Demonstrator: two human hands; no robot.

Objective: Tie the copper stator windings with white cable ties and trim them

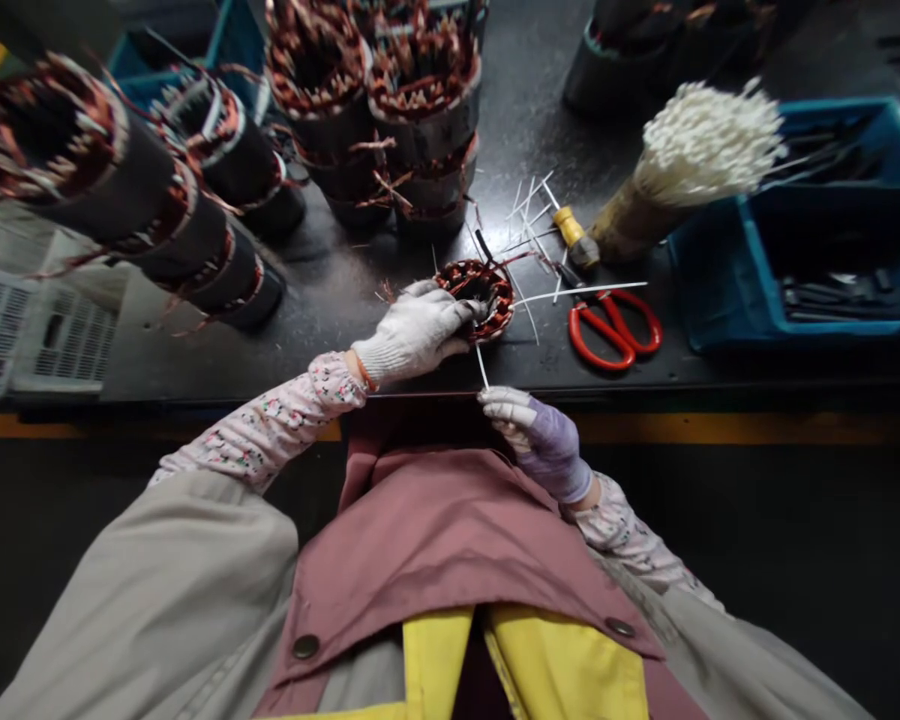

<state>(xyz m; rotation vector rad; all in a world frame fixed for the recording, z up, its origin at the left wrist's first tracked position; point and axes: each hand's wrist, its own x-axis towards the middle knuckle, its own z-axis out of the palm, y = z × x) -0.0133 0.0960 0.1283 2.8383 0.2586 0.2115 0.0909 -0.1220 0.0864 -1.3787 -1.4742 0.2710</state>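
Observation:
A motor stator (501,300) wound with copper wire stands at the table's front edge. My left hand (421,328), in a white knit glove, grips its near left rim, with fingertips reaching over the opening. A thin white cord (482,368) runs from the stator's near side towards me. The other hand, my right hand (529,430), wears a white and purple glove and pinches the end of this cord below the table edge. Another white length (577,292) sticks out to the right from the stator, over the red-handled scissors (615,328).
Stacked stators (420,130) stand at the back, with a leaning stack (165,220) at left. A yellow-handled screwdriver (574,235) lies among loose white strips. Right of it are a bundle of white cords (701,150) and blue bins (757,300). White crates (60,330) sit at left.

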